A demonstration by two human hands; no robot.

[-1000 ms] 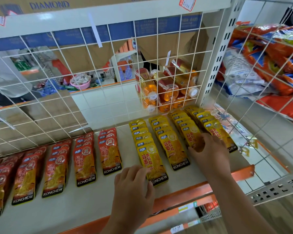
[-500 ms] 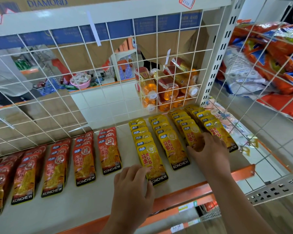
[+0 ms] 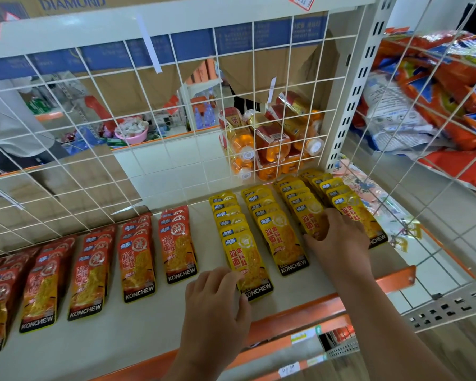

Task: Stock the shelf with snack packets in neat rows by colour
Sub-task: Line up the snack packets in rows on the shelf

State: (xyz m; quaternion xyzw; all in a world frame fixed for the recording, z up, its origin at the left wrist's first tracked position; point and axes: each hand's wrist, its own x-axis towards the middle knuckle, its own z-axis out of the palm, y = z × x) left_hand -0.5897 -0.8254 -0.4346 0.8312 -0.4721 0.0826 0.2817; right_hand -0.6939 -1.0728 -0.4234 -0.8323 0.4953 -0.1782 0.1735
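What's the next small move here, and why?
Probably the left hand slides the first yellow row's front packet back a little. Its fingertips touch that packet's left edge, and the packet seems to sit closer to the shelf's orange lip than the second row's front packet does. The right hand grips the third row's front packet.

The shelf (image 3: 149,334) is a pale board with an orange front edge (image 3: 300,312). From its left edge toward the middle, red packets (image 3: 138,259) lie flat in overlapping rows that run front to back, perhaps five, since the leftmost is cut off. After a bare strip, yellow packets (image 3: 245,257) lie in four like rows that reach the back right corner.
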